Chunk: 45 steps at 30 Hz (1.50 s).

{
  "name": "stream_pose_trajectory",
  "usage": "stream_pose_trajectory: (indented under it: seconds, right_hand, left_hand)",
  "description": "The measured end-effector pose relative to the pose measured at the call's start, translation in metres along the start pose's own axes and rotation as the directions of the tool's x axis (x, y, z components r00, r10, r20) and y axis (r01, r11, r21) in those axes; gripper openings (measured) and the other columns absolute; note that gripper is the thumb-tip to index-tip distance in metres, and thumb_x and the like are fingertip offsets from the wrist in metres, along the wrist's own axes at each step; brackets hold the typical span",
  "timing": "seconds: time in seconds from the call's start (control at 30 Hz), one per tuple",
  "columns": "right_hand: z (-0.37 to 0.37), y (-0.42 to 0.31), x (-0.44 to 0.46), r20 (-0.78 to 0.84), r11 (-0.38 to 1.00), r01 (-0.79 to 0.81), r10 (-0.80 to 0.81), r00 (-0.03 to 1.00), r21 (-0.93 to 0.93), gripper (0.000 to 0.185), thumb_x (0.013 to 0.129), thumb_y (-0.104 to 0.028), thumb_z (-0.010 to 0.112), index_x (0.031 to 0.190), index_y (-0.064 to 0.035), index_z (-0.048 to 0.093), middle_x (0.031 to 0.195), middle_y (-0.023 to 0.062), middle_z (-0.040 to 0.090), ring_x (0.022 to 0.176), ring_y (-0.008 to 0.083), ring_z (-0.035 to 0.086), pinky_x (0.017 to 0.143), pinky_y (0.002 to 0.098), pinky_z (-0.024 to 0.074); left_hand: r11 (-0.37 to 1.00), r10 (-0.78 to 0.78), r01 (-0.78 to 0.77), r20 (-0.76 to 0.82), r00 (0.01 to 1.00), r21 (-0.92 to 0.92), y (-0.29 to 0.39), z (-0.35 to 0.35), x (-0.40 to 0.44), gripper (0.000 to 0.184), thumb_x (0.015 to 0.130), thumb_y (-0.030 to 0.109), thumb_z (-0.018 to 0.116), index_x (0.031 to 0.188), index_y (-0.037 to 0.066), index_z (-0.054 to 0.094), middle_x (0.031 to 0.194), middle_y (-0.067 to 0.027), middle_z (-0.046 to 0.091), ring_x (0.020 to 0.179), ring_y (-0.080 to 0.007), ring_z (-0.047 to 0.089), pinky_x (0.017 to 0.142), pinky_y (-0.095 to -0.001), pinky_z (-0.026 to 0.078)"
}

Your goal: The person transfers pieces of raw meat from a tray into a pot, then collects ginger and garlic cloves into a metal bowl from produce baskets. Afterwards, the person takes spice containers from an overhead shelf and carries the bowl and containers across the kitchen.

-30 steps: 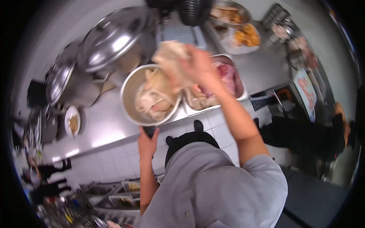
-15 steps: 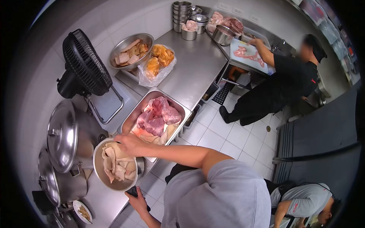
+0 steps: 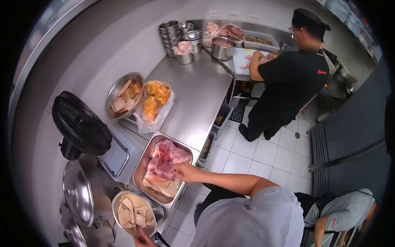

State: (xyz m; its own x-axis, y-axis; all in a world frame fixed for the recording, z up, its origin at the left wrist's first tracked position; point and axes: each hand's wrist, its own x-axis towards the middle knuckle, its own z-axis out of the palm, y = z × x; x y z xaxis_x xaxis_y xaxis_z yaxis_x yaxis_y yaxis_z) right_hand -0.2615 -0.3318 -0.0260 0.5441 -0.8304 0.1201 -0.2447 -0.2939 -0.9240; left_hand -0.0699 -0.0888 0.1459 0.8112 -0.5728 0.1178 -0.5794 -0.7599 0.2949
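My right hand [image 3: 186, 172] has its fingers curled onto the edge of a large piece of raw pink meat [image 3: 164, 158]. The meat lies in a deep steel tray [image 3: 142, 173], with pale, skin-like pieces [image 3: 162, 186] beneath and beside it. At the bottom edge, my left hand [image 3: 144, 239] grips the near side of a round pan [image 3: 115, 210], partly cut off by the frame. Pale cut pieces of what looks like skin or meat [image 3: 133, 212] fill the pan. A black handle or strap-like part [image 3: 161, 239] shows beside that hand.
A black fan [image 3: 80, 123] and large lidded steel pots [image 3: 80, 193] stand left. Beyond the tray are a bagged orange-brown meat [image 3: 156, 99] and a steel bowl [image 3: 110, 108] of meat pieces. A co-worker in black [image 3: 292, 74] works at a cutting board; another person [image 3: 349, 212] bends lower right.
My right hand has left the pan and moved up to the meat in the tray. My left hand stays at the pan, nearer its rim. The view has shifted, and the co-worker's posture has changed.
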Motion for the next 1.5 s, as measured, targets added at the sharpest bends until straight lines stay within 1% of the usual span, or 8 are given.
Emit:
stream_pose_trajectory:
  seconds: [0.13,0.27,0.43,0.67,0.8,1.0,1.17,1.5]
  right_hand:
    - [-0.014,0.025,-0.017,-0.060,0.994,0.106,-0.106,0.993,-0.010,0.016,0.088,-0.008,0.058,0.101,-0.0027,0.066,0.084,0.0167,0.067,0.073,0.0289,0.066,0.066,0.0374,0.0522]
    - [-0.046,0.014,-0.062,-0.271,0.996,-0.080,0.089,0.958,0.043,0.016,0.089,-0.010,0.057,0.101,-0.0031,0.065,0.083,0.0145,0.068,0.072,0.0254,0.066,0.068,0.0367,0.0515]
    - [-0.107,0.073,-0.180,-0.428,0.957,-0.261,0.289,0.856,0.125,0.018,0.090,-0.009,0.056,0.105,-0.0035,0.063,0.089,0.0099,0.069,0.079,0.0187,0.066,0.073,0.0322,0.0526]
    - [-0.248,0.157,-0.373,-0.629,0.658,-0.060,0.739,0.243,0.750,0.018,0.094,-0.008,0.049,0.106,-0.0050,0.062,0.095,0.0062,0.068,0.078,0.0116,0.064,0.066,0.0263,0.0508]
    - [-0.329,0.191,-0.464,-0.655,0.647,0.102,0.750,0.093,0.756,0.018,0.095,-0.010,0.048,0.107,-0.0068,0.062,0.093,0.0048,0.069,0.076,0.0111,0.063,0.064,0.0249,0.0486]
    - [-0.452,0.212,-0.582,-0.766,0.767,-0.020,0.638,-0.085,0.641,0.016,0.098,-0.012,0.050,0.106,-0.0067,0.062,0.094,0.0057,0.069,0.077,0.0118,0.063,0.064,0.0245,0.0481]
    - [-0.536,0.237,-0.671,-0.757,0.770,-0.050,0.610,-0.235,0.636,0.016,0.097,-0.011,0.050,0.106,-0.0069,0.062,0.092,0.0066,0.069,0.075,0.0118,0.063,0.063,0.0244,0.0477]
    - [-0.677,0.330,-0.731,-0.742,0.662,-0.336,0.574,-0.347,0.670,0.011,0.097,-0.011,0.051,0.099,-0.0067,0.061,0.087,0.0057,0.068,0.068,0.0120,0.063,0.056,0.0226,0.0459]
  left_hand:
    - [0.720,0.534,-0.562,-0.193,0.823,-0.407,0.065,0.039,0.006,0.022,0.086,0.019,0.068,0.079,-0.001,0.062,0.059,-0.0102,0.060,0.047,-0.0207,0.054,0.045,-0.0359,0.043]
    - [0.710,0.675,-0.425,0.369,0.639,-0.562,0.094,0.110,0.000,0.031,0.082,0.027,0.073,0.099,0.003,0.064,0.076,-0.0127,0.063,0.065,-0.0229,0.061,0.058,-0.0337,0.048]
    - [0.263,0.731,-0.843,0.668,-0.143,-0.469,0.128,0.177,-0.037,0.057,0.079,0.044,0.072,0.115,0.001,0.060,0.101,-0.0238,0.064,0.085,-0.0428,0.063,0.075,-0.0479,0.051]
    - [0.278,0.756,-0.773,0.626,-0.189,-0.570,0.256,0.230,-0.134,0.052,0.083,0.041,0.071,0.117,0.002,0.060,0.091,-0.0189,0.067,0.081,-0.0335,0.066,0.075,-0.0423,0.053]
    - [0.793,0.608,0.012,0.790,-0.085,-0.609,0.234,0.456,-0.159,0.030,0.094,0.026,0.063,0.110,0.001,0.061,0.090,-0.0113,0.069,0.071,-0.0220,0.066,0.066,-0.0335,0.055]
    - [0.397,0.427,-0.823,0.876,-0.226,-0.406,0.233,0.446,-0.203,0.032,0.094,0.031,0.058,0.102,0.000,0.061,0.087,-0.0129,0.068,0.072,-0.0229,0.066,0.064,-0.0357,0.054]
    - [0.897,0.377,-0.148,0.895,-0.240,-0.417,0.305,0.491,-0.261,0.030,0.093,0.032,0.058,0.098,0.003,0.061,0.085,-0.0119,0.068,0.073,-0.0209,0.066,0.061,-0.0340,0.053]
    - [0.954,0.128,-0.271,0.992,-0.008,-0.126,0.368,0.558,-0.410,0.038,0.084,0.045,0.071,0.095,0.009,0.065,0.074,-0.0073,0.070,0.058,-0.0152,0.064,0.053,-0.0323,0.053]
